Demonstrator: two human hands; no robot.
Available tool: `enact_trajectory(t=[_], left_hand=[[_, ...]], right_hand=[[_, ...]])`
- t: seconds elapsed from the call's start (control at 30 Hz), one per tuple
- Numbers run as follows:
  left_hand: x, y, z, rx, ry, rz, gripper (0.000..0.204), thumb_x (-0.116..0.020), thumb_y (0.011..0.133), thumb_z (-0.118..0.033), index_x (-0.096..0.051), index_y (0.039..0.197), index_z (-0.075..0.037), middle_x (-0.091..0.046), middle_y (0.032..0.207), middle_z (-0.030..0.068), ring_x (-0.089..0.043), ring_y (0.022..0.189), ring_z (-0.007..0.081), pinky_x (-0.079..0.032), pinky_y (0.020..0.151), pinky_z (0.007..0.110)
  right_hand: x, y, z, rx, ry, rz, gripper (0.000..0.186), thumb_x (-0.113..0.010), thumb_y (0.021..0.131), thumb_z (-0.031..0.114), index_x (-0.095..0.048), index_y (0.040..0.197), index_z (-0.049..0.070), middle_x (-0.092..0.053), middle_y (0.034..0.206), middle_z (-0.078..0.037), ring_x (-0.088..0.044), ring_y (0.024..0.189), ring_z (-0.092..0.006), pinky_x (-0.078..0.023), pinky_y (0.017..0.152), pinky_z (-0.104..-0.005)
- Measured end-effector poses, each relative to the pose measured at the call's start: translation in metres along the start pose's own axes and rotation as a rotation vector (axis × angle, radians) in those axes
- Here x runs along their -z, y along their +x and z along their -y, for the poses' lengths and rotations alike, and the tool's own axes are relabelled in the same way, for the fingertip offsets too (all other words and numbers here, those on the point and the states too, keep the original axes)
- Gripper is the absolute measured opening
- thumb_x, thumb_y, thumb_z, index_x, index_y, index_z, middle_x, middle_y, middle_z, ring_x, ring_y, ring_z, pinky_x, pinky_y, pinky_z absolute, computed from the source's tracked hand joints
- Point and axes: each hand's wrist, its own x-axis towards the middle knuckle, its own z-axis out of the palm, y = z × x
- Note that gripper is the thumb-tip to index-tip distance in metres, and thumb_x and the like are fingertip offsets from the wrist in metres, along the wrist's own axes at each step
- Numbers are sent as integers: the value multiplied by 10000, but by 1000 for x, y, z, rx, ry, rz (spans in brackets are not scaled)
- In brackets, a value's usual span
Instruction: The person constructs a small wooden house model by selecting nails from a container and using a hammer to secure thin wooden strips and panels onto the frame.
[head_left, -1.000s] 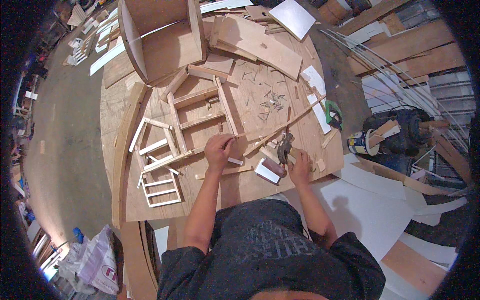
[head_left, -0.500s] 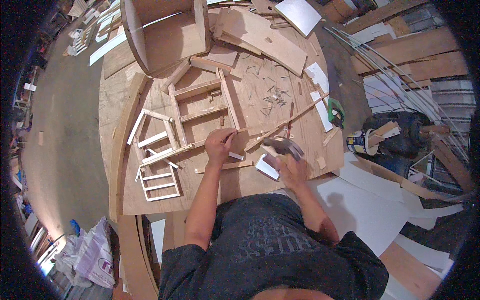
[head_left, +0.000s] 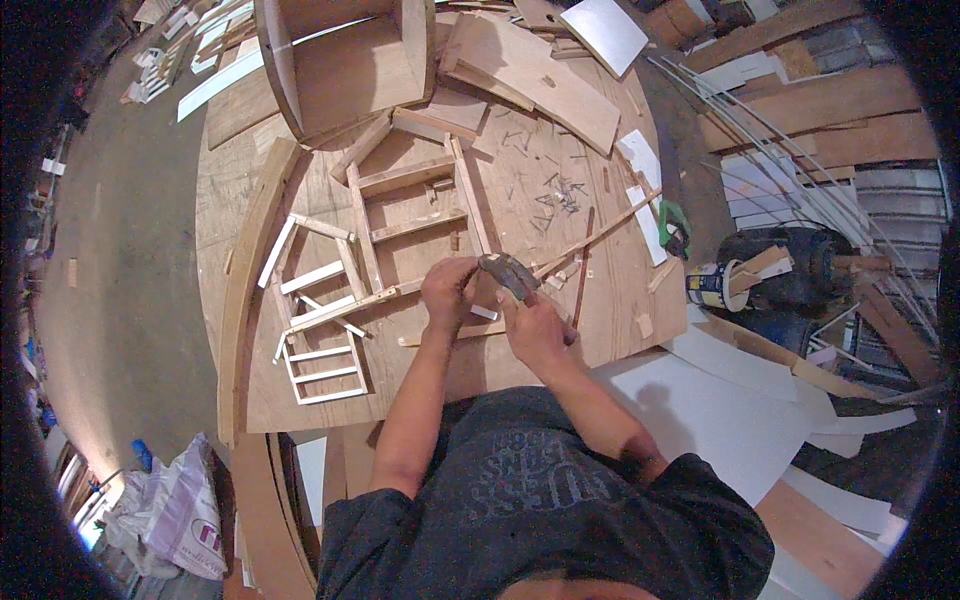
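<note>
My right hand (head_left: 538, 330) is wrapped round the handle of a hammer (head_left: 510, 277). The hammer's head is at the fingertips of my left hand (head_left: 448, 292). Those fingers are pinched together at the near right end of a ladder-like wooden frame (head_left: 473, 195); what they hold, if anything, is too small or hidden to make out. The frame lies flat on the round-edged wooden table (head_left: 590, 345). To its left lies a smaller frame of white-faced strips (head_left: 297, 375). Loose nails (head_left: 560, 195) are scattered on the table beyond my hands.
An open wooden box (head_left: 355, 85) stands at the back, beside stacked boards (head_left: 535, 70). A long thin strip (head_left: 605, 230) slants across the right side. A green-handled tool (head_left: 673, 230) sits near the right edge, with a white bucket (head_left: 708, 285) beyond. A curved beam (head_left: 253, 260) runs along the left.
My right hand has swung the hammer left and up, bringing its head to my left fingertips. The left hand stays near the frame's end. The whole view has shifted slightly.
</note>
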Motion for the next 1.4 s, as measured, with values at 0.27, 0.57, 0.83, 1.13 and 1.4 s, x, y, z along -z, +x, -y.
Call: enact_trajectory(t=[0.27,0.57,0.83,1.13,1.4], left_hand=[[4,1,-2,-4,51,40,181,-779,795,-58,-795,965,-119,-781,932,88,-749,846,290,-595,762,385],[5,5,-7,-20,65,39,157,-773,817,-74,-794,965,-122,-780,919,82,-751,849,288,-606,871,411],[1,-3,3,-1,77,58,195,-765,817,-62,-792,1001,-123,-790,963,79,-762,913,273,-570,1039,475],[-6,-6,17,-30,90,70,279,-757,796,-35,-785,1054,-137,-789,1017,68,-759,949,257,-552,1059,489],[4,1,0,-40,81,73,233,-803,819,-121,-789,1052,-124,-792,994,70,-766,932,260,-567,1029,477]], right_hand=[[-1,-2,9,-119,-3,-22,387,-567,1071,351,-684,1266,37,-702,1069,-323,-674,996,-515,-528,895,-567],[-7,4,-3,-9,29,-49,387,-616,1042,340,-671,1262,26,-713,1076,-309,-675,1021,-505,-522,899,-553],[4,-5,6,-53,90,0,463,-607,1040,393,-653,1379,81,-727,1173,-270,-683,1106,-458,-522,978,-526],[-12,3,-17,60,-50,-40,486,-580,1049,420,-663,1322,26,-716,1118,-301,-681,1076,-479,-521,980,-552],[-14,5,-32,142,-28,-196,305,-597,1055,282,-772,999,39,-722,1066,-234,-661,1008,-445,-488,904,-545]])
